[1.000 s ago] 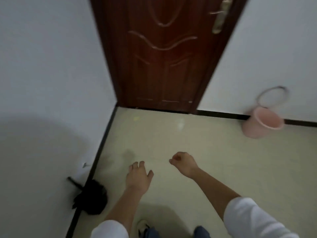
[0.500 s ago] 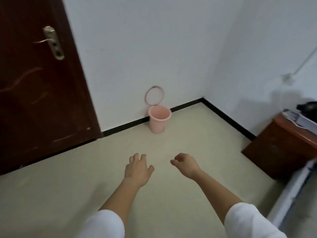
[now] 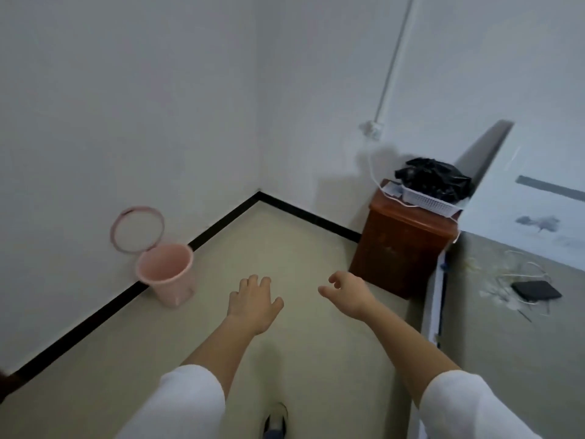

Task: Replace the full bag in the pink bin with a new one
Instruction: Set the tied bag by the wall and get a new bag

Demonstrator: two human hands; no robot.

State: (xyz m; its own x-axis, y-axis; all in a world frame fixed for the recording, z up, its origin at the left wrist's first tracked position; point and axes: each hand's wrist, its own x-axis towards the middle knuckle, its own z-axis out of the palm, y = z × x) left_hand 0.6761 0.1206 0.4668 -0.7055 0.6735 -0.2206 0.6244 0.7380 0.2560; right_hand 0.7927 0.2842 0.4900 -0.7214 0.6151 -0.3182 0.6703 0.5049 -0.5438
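Both my hands, left and right, spread, holding nothing. Small pink plastic bin stands unlined by the wall. Crumpled black plastic bags in the white basket: light, limp, slippery; pinch one by its edge.

Matt pink plastic bin; reddish-brown wooden cabinet; crinkled glossy black plastic bag; white plastic basket.

Both arms reach out in front, in white sleeves. The left hand is flat with fingers spread. The right hand has loosely curled fingers. Both hold nothing.
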